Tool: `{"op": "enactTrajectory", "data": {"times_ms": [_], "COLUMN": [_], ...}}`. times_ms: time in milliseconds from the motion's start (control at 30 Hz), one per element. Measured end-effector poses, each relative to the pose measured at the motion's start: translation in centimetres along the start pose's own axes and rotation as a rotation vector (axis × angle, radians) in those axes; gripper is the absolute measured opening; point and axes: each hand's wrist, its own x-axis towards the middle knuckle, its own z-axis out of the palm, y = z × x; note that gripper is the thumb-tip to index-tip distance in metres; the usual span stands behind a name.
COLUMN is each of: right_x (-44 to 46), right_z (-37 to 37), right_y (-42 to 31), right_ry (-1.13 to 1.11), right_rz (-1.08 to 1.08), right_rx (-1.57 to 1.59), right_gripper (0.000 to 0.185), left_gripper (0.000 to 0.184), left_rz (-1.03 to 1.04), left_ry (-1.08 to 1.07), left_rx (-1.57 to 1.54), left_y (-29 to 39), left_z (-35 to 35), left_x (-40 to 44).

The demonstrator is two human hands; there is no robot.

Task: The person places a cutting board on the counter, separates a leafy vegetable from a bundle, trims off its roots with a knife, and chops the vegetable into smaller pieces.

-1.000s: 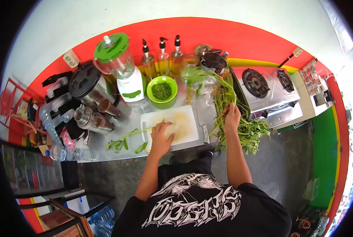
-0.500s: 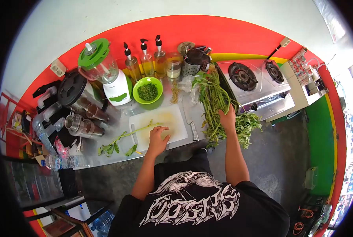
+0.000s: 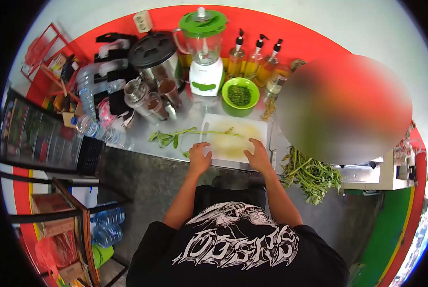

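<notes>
A white cutting board (image 3: pixel 223 152) lies on the metal counter, stained yellowish in the middle. Across its upper part stretches a leafy green stem (image 3: pixel 187 132), its leaves hanging over the left side. My left hand (image 3: pixel 200 159) is at the board's lower left corner, fingers apart and holding nothing. Near the lower right, my right hand (image 3: pixel 258 156) is also open, with fingertips close to the stem's cut end. A knife (image 3: pixel 273 157) lies along the board's right edge, partly hidden. Behind the board, a green bowl (image 3: pixel 238 111) holds chopped greens.
A heap of leafy stems (image 3: pixel 312 177) overhangs the counter's front edge at right. A blender (image 3: pixel 206 74), pump bottles (image 3: pixel 253 62) and metal cups (image 3: pixel 137 93) line the back. Plastic bottles (image 3: pixel 92 128) lie at left. A large blurred patch hides the right rear.
My right hand has left the heap of greens and come over to the board's right side. The view has turned left. The stem now lies farther across the board.
</notes>
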Motion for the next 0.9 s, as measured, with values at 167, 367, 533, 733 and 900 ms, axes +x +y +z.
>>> {"op": "enactTrajectory", "data": {"times_ms": [167,367,533,733,900], "right_x": [2.8,5.6,6.0,3.1,0.5], "right_z": [4.3,6.4,8.3,7.6,5.4], "right_y": [-2.4,-6.0,-5.0,-5.3,-6.8], "right_ry": [-0.153,-0.185,-0.108,-0.203,-0.248], "right_rz": [-0.158,-0.144,-0.166,-0.232,-0.257], "right_rx": [-0.122,-0.319,-0.416,0.201,0.248], "right_gripper": [0.058,0.059,0.019,0.012,0.013], "left_gripper": [0.029,0.025,0.032,0.035,0.034], "left_rz": [-0.123,-0.203,-0.214,-0.28,-0.391], "left_ry": [0.207,0.312,0.312,0.232,0.103], "left_rx": [-0.095,-0.19,-0.252,-0.516,-1.127], "left_y": [-2.1,-2.6,-4.2,-3.6,0.1], "left_z": [-3.2,-4.5,-3.7,-3.3,-3.0], "left_x": [-1.4,-2.4,-2.6,-0.8,2.0]}}
